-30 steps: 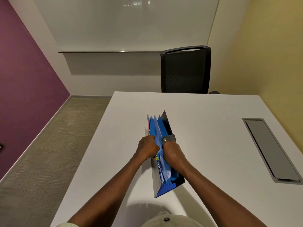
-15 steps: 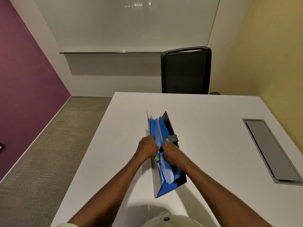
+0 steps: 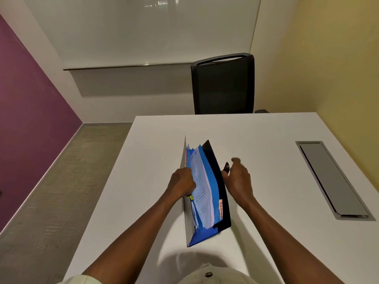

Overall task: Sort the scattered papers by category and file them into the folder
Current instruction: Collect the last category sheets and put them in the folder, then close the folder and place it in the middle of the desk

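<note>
Nearest, a pale shirt [image 3: 207, 276] with a button shows at the bottom edge, both forearms reaching out over the white table [image 3: 266, 140].

The folder [image 3: 207, 232], a blue expanding file with a dark outer cover, stands on its spine in the middle of the table, mouth up, so its pockets fan open from above. The left hand [image 3: 181, 182] is curled round the near-left wall and front dividers, apparently to hold the file upright and keep a pocket parted. White printed papers [image 3: 202, 187] already sit between the blue dividers, their tops sticking up above the pockets. Small coloured tabs mark the sections: an orange one [image 3: 220, 209] near the right cover, a yellow one [image 3: 191, 197] by the left hand; their lettering is too small to read.

The right hand [image 3: 239, 181] is just beside the folder's right cover, outside it, fingers loosely bent and holding no paper. It touches or nearly touches the dark clasp strap [image 3: 226, 168] hanging off the cover; motion blur hides whether it pinches it. My guess is that filing is nearly finished and closing comes next, since no loose sheets lie on the table.

Farther right, a grey cable hatch [image 3: 332, 179] is set flush into the tabletop. Beyond the far edge stands a black chair [image 3: 223, 85], then a whiteboard [image 3: 143, 29] on the wall.
</note>
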A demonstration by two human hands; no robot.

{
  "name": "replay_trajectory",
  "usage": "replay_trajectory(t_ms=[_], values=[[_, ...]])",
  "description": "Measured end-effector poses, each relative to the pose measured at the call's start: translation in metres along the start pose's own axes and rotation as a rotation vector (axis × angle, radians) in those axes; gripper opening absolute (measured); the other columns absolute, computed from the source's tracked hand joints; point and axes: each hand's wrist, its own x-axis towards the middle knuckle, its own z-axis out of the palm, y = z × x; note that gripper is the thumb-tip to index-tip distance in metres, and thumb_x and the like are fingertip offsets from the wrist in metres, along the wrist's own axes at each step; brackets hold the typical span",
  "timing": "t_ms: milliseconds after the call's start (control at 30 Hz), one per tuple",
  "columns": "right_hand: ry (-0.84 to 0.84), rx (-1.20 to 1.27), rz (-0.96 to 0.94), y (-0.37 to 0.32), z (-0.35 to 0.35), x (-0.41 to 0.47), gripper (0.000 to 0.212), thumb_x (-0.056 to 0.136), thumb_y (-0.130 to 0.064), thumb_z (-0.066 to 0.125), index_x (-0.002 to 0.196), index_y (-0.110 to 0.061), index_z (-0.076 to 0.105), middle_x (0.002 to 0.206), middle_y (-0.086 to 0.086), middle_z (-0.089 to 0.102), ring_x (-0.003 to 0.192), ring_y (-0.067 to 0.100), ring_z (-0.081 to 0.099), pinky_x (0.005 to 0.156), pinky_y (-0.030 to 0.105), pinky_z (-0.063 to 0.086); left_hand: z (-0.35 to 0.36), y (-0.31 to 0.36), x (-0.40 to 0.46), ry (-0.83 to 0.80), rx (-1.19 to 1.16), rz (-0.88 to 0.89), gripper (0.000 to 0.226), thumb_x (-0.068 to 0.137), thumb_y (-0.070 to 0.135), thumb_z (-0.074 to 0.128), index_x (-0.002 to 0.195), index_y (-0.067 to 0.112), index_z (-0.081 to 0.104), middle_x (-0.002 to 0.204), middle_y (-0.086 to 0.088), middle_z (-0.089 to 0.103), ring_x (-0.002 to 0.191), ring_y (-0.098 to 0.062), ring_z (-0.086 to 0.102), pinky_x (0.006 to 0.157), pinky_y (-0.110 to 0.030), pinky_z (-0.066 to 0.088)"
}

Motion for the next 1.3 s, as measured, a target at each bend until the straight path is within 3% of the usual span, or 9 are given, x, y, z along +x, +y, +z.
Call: replay_trajectory(t_ms=[100, 200, 300, 433, 633, 867, 1000, 1133, 1300], values=[[-0.144, 0.183, 0.171, 0.027, 0.002, 0.007, 0.025, 0.093, -0.014, 0.056, 0.076, 0.003, 0.060, 0.068, 0.008, 0.066, 0.061, 0.026, 0.066, 0.057, 0.046, 0.055, 0.009, 0.016, -0.002, -0.020, -0.051, 0.044, 0.061, 0.095, 0.016, 0.059, 0.150, 0.011, 0.033, 0.139, -0.014, 0.053, 0.116, -0.025, 0.057, 0.088, -0.026, 0.045], [-0.180, 0.270, 0.219, 0.041, 0.002, 0.006, 0.025, 0.094, -0.013, 0.057, 0.076, 0.003, 0.063, 0.068, 0.010, 0.067, 0.059, 0.024, 0.067, 0.057, 0.046, 0.058, 0.028, 0.037, 0.000, -0.069, -0.110, 0.105, 0.081, 0.097, 0.031, 0.060, 0.159, 0.026, 0.008, 0.142, -0.014, 0.050, 0.114, -0.021, 0.056, 0.082, -0.020, 0.043], [-0.204, 0.237, 0.219, 0.049, 0.001, 0.006, 0.021, 0.095, -0.013, 0.055, 0.079, -0.004, 0.066, 0.071, 0.007, 0.068, 0.060, 0.020, 0.067, 0.059, 0.038, 0.060, 0.048, 0.063, 0.002, -0.080, -0.028, 0.181, 0.095, 0.091, 0.053, 0.060, 0.156, 0.038, -0.009, 0.159, -0.023, 0.022, 0.133, -0.037, 0.047, 0.100, -0.041, 0.048], [-0.219, 0.162, 0.227, 0.071, -0.003, 0.005, 0.023, 0.097, -0.016, 0.053, 0.077, -0.013, 0.065, 0.072, 0.003, 0.067, 0.063, 0.016, 0.066, 0.065, 0.032, 0.058, 0.069, 0.085, 0.001, -0.105, -0.007, 0.240, 0.088, 0.094, 0.047, 0.059, 0.157, 0.032, -0.002, 0.153, -0.016, 0.033, 0.121, -0.028, 0.057, 0.098, -0.044, 0.049], [-0.229, 0.197, 0.432, 0.120, -0.009, -0.001, 0.015, 0.099, -0.016, 0.049, 0.094, -0.008, 0.061, 0.085, 0.006, 0.065, 0.066, 0.011, 0.062, 0.055, 0.018, 0.047, 0.098, 0.076, 0.009, -0.246, 0.004, 0.101, 0.082, 0.095, 0.036, 0.062, 0.158, 0.018, 0.011, 0.158, -0.008, 0.034, 0.140, -0.027, 0.042, 0.114, -0.043, 0.036], [-0.206, 0.248, 0.553, 0.188, -0.014, -0.013, 0.022, 0.095, -0.013, 0.051, 0.081, -0.013, 0.068, 0.081, 0.012, 0.070, 0.078, 0.030, 0.069, 0.077, 0.045, 0.059, 0.138, 0.061, 0.001, -0.275, -0.010, 0.092, 0.061, 0.092, 0.023, 0.061, 0.147, 0.016, 0.035, 0.145, -0.011, 0.049, 0.128, -0.032, 0.052, 0.106, -0.044, 0.044], [-0.126, 0.197, 0.560, 0.205, -0.021, -0.016, 0.016, 0.091, -0.009, 0.061, 0.087, 0.001, 0.072, 0.078, 0.012, 0.068, 0.074, 0.026, 0.064, 0.066, 0.028, 0.047, 0.157, 0.063, 0.004, -0.317, 0.083, 0.149, 0.066, 0.092, 0.019, 0.060, 0.152, 0.018, 0.031, 0.154, -0.014, 0.034, 0.137, -0.040, 0.039, 0.112, -0.049, 0.038], [-0.001, 0.168, 0.557, 0.215, -0.022, -0.011, 0.020, 0.089, -0.008, 0.061, 0.075, 0.004, 0.069, 0.073, 0.015, 0.067, 0.068, 0.024, 0.058, 0.064, 0.029, 0.045, 0.177, 0.058, 0.006, -0.422, 0.299, 0.182, 0.080, 0.091, 0.025, 0.066, 0.156, 0.026, 0.020, 0.161, -0.014, 0.015, 0.137, -0.048, 0.035, 0.107, -0.053, 0.042], [-0.056, 0.080, 0.439, 0.218, -0.012, -0.012, 0.035, 0.095, -0.014, 0.056, 0.064, 0.001, 0.064, 0.063, 0.011, 0.063, 0.053, 0.015, 0.050, 0.052, 0.022, 0.034, 0.196, 0.054, 0.009, -0.459, 0.424, 0.166, 0.082, 0.096, 0.024, 0.060, 0.159, 0.030, 0.007, 0.164, -0.016, -0.010, 0.145, -0.054, 0.011, 0.113, -0.053, 0.032]])
